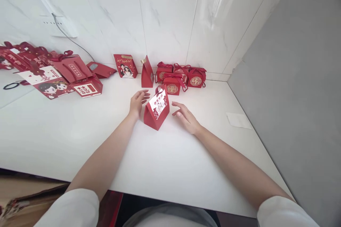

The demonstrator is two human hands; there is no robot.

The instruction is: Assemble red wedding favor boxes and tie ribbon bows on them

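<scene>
The red box (157, 113) stands with its long axis upright between the left hand (137, 103) and the right hand (187, 117), both empty, fingers loosely spread, and from where I stand the left looks nearer, just beside it, the right slightly farther off.

One camera, worn on the head, looks forward and down. The white desk (170, 170) fills the middle of the frame and the tiled wall (167, 10) the top. The camera is near: arms (110, 149) come up from the bottom, hands (188, 118) around the middle.
</scene>
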